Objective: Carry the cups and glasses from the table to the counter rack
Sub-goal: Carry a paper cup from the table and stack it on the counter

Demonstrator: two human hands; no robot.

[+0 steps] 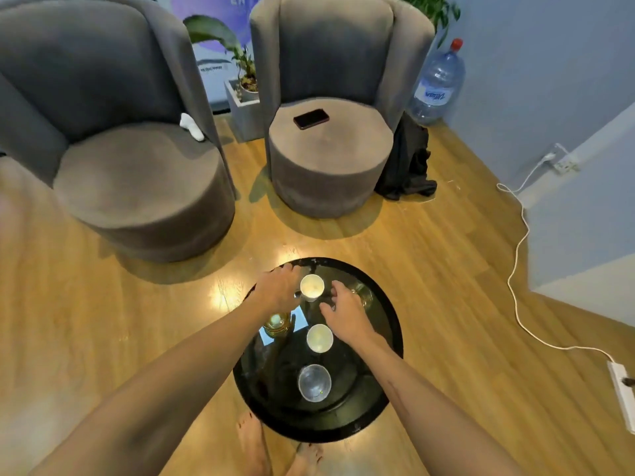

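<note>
A round black glass table [381,341] holds several drinking vessels. At its far side stands a white cup [312,286]. My left hand [278,286] is against that cup's left side, fingers curved and apart. My right hand [343,312] hovers with spread fingers beside a clear glass [365,295], partly covering it. A second white cup [319,338] sits mid-table, just left of my right wrist. Nearest to me is a clear glass [314,383]. An amber glass [276,324] shows under my left forearm, partly hidden.
Two grey round armchairs [144,187] [330,166] stand beyond the table; a phone [311,118] lies on the right one. A white cable [519,269] and power strip [622,393] lie on the wooden floor at right. My bare feet [254,444] are at the table's near edge.
</note>
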